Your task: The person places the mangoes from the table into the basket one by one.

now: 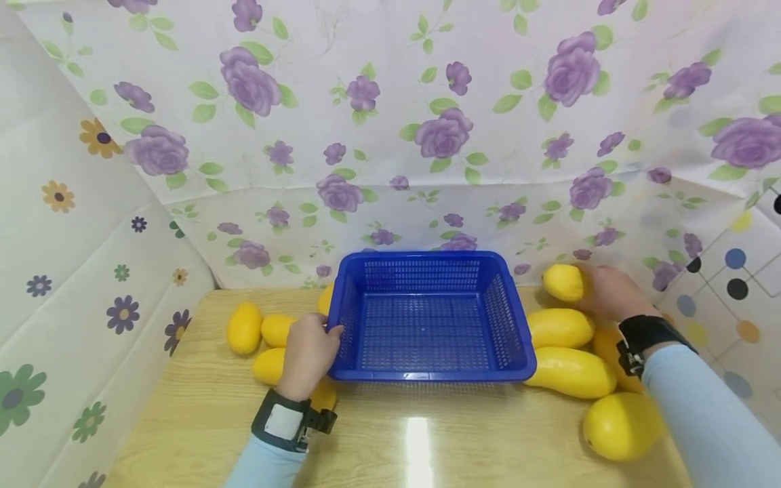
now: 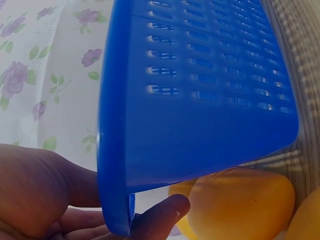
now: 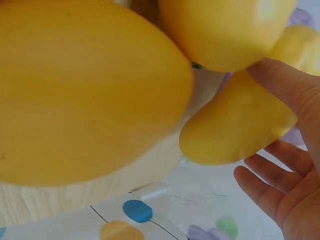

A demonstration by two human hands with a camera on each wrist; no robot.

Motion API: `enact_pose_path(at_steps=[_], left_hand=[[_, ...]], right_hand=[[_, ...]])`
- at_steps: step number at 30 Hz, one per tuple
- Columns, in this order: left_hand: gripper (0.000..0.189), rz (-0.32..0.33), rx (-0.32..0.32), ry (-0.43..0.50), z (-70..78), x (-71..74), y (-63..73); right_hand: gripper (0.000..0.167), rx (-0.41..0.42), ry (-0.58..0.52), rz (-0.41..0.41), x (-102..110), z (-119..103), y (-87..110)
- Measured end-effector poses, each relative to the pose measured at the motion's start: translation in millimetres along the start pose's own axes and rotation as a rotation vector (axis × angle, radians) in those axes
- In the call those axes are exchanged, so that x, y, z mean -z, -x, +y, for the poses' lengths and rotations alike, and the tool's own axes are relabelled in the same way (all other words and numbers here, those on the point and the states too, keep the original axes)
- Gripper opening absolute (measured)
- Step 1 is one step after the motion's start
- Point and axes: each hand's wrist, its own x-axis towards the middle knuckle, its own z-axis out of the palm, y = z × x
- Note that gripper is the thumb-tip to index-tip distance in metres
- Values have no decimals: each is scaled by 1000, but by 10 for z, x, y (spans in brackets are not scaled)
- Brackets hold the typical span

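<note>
A blue plastic basket [image 1: 427, 377] with slotted walls sits in the middle of the table, and nothing lies inside it. My left hand [image 1: 310, 349] grips its left rim, which passes between thumb and fingers in the left wrist view. At the back right, my right hand [image 1: 613, 291] holds an elongated smooth yellow fruit [image 3: 235, 125], thumb on one side and fingers curled beneath. In the head view the small yellow fruit [image 1: 564, 282] shows at this hand's fingertips. Just in front of it lie long yellow fruits [image 1: 570, 373].
Several small yellow fruits, one an oval one [image 1: 245, 328], lie left of the basket around my left hand. A large rounded yellow fruit [image 1: 619, 427] lies near right. Flowered sheeting [image 1: 390, 135] stands behind the wooden table [image 1: 366, 440] and along its sides.
</note>
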Motion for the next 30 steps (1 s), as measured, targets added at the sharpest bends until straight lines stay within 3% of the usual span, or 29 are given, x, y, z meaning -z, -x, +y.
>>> enact_pose_path(at_steps=[10, 17, 24, 30], left_hand=[[23, -6, -26, -28, 35, 60, -31], [37, -13, -12, -54, 67, 96, -45], [29, -21, -6, -77, 102, 123, -59], [25, -29, 7, -77, 107, 145, -64]], right_hand=[[83, 21, -23, 55, 306, -381, 115], [80, 51, -85, 97, 413, -720, 106], [81, 67, -103, 133, 534, -1196, 117], [77, 161, -80, 178, 619, -1666, 81]])
